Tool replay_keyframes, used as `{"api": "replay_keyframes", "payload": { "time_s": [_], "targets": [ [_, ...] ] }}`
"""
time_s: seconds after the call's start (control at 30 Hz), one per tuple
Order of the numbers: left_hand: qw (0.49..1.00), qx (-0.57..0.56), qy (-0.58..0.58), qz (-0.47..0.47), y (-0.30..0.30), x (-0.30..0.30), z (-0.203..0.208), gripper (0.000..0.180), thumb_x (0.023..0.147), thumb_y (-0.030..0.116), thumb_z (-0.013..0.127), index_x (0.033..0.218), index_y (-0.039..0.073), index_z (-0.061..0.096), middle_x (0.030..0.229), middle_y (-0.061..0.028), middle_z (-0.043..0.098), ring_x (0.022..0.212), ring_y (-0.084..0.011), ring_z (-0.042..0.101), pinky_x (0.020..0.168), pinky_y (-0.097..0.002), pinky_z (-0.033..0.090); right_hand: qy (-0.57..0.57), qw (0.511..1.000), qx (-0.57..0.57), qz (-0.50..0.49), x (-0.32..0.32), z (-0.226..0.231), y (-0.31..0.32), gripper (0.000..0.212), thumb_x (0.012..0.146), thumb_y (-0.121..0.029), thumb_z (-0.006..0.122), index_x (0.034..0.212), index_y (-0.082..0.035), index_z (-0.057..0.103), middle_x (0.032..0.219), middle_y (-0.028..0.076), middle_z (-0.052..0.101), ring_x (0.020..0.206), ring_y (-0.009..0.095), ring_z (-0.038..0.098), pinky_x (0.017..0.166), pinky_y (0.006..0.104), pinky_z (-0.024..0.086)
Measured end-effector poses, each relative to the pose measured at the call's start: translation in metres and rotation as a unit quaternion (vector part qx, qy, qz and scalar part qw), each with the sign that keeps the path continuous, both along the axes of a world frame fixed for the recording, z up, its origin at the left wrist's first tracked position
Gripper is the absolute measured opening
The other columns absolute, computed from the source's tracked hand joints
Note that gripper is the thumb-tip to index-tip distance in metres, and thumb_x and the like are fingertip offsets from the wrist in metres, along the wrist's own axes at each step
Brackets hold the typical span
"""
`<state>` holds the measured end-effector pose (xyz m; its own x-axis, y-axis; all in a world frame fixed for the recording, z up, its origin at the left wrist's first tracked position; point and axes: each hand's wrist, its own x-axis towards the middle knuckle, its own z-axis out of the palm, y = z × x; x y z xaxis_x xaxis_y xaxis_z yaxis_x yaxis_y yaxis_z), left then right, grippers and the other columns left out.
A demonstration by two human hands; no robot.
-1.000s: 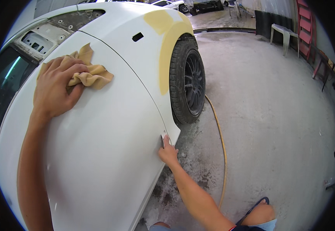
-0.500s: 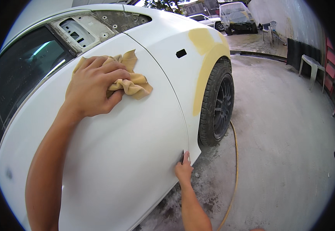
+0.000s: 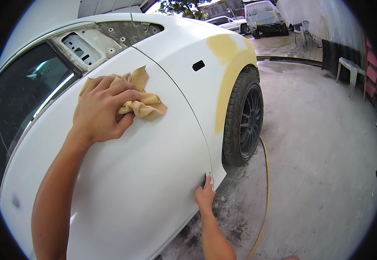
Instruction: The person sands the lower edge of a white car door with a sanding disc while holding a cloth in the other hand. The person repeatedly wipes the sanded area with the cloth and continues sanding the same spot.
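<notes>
My left hand [image 3: 104, 108] is closed on a crumpled tan cloth [image 3: 147, 106] and presses it against the upper part of a white car door [image 3: 127, 182]. Folds of the cloth stick out past the thumb and fingers toward the door seam. Low on the same door, my right hand [image 3: 204, 197] is at the rear edge near the bottom corner. Its fingers are closed around a small dark thing, mostly hidden, that I cannot make out. One finger points up along the seam.
Right of the seam, the rear fender carries yellowish filler [image 3: 227, 82] above a black wheel [image 3: 247, 119]. A tan hose [image 3: 266, 186] lies on the concrete floor [image 3: 318, 164]. A white plastic stool [image 3: 351, 71] stands by the right wall; other vehicles are parked behind.
My left hand and the cloth have slid slightly down the door. My right hand stays at the lower door edge. The whole view has shifted a little.
</notes>
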<state>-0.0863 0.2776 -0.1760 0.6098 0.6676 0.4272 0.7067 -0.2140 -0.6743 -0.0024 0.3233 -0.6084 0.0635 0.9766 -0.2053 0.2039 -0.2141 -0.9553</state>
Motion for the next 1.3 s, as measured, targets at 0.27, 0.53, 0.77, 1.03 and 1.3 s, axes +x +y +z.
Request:
{"api": "replay_keyframes", "payload": {
  "time_s": [0.27,0.53,0.77,1.03,1.3],
  "targets": [
    [1.0,-0.006,-0.011,0.007,0.001,0.002,0.0,0.035,0.073,0.016,0.073,0.108,0.018,0.076,0.122,-0.0027,0.074,0.122,-0.0309,0.061,0.112,-0.0458,0.041,-0.062,0.991,-0.001,0.118,0.021,-0.008,-0.001,0.082,0.092,-0.01,0.051,0.168,-0.003,0.022,0.174,0.02,0.029,0.16,0.049,0.019,0.129,0.0657,0.006],
    [1.0,0.013,0.01,0.015,0.001,0.001,-0.001,0.037,0.072,0.018,0.074,0.109,0.018,0.076,0.121,-0.002,0.074,0.121,-0.03,0.062,0.112,-0.0451,0.042,0.018,0.996,0.024,0.079,0.009,-0.015,-0.001,0.086,0.09,-0.009,0.053,0.17,-0.009,0.021,0.176,0.016,0.026,0.161,0.048,0.018,0.129,0.0665,0.005],
    [1.0,0.006,-0.001,0.012,0.002,0.006,-0.001,0.033,0.074,0.016,0.072,0.107,0.017,0.075,0.122,-0.0014,0.073,0.123,-0.0307,0.061,0.113,-0.0461,0.042,0.02,0.997,0.021,0.069,0.01,-0.011,-0.003,0.086,0.09,-0.008,0.054,0.17,-0.008,0.022,0.176,0.016,0.026,0.161,0.049,0.019,0.128,0.0674,0.008],
    [1.0,-0.003,-0.003,-0.002,0.002,0.003,-0.002,0.032,0.075,0.016,0.073,0.107,0.017,0.075,0.122,-0.0021,0.073,0.123,-0.0318,0.062,0.114,-0.0467,0.041,0.004,0.997,0.025,0.078,0.016,0.002,-0.002,0.082,0.091,-0.008,0.05,0.169,-0.008,0.025,0.175,0.016,0.028,0.16,0.048,0.022,0.128,0.0668,0.011],
    [1.0,0.001,0.004,0.011,0.0,0.008,-0.004,0.032,0.076,0.016,0.072,0.108,0.017,0.076,0.122,-0.0036,0.073,0.123,-0.0331,0.061,0.114,-0.0464,0.041,0.057,0.997,-0.01,0.049,0.009,-0.005,0.001,0.085,0.091,-0.011,0.051,0.171,-0.011,0.022,0.177,0.015,0.024,0.16,0.051,0.018,0.128,0.0672,0.004]
  ]
}}
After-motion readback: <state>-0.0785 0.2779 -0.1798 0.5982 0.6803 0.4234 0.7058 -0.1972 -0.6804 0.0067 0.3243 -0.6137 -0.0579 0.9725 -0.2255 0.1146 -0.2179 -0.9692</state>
